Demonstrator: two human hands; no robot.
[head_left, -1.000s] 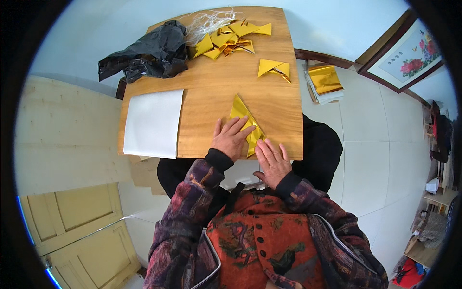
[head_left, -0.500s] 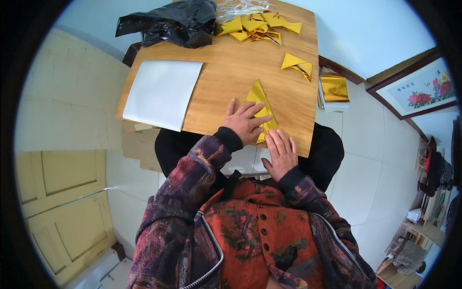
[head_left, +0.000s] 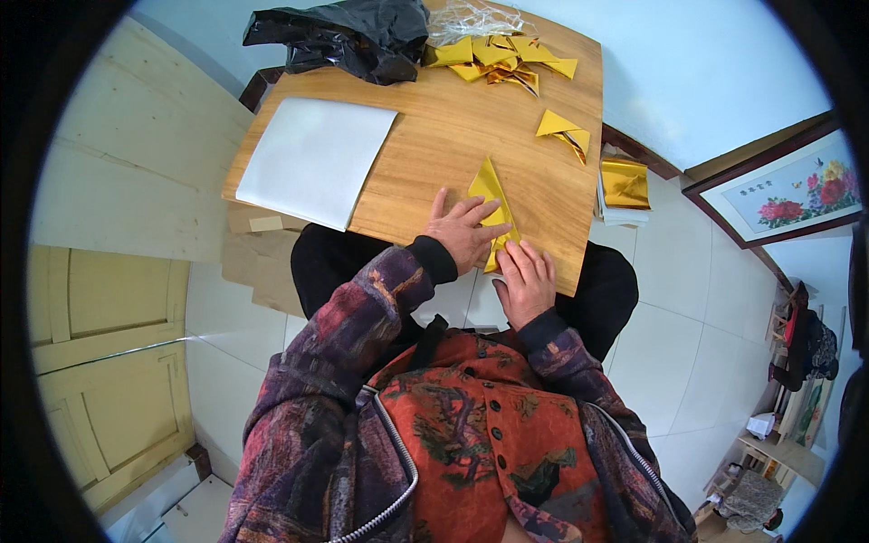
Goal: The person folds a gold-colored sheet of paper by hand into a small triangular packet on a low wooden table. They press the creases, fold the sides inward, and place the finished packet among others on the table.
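A sheet of shiny gold foil paper, folded into a long narrow triangle, lies near the front edge of the wooden table. My left hand rests on it with fingers spread, covering its middle. Close beside, my right hand lies flat with its fingertips at the paper's lower right edge. Beyond my hands sits one folded gold paper piece near the table's right side. A heap of similar folded gold pieces is at the far edge.
A black plastic bag and clear crinkled plastic lie at the back. White sheets are on the table's left. Gold paper tops a white stack beyond the right edge. A framed flower picture leans at the right wall.
My view has shifted slightly, so the table appears turned a little. Both hands remain on the folded gold paper, with barely any movement of the fingers.
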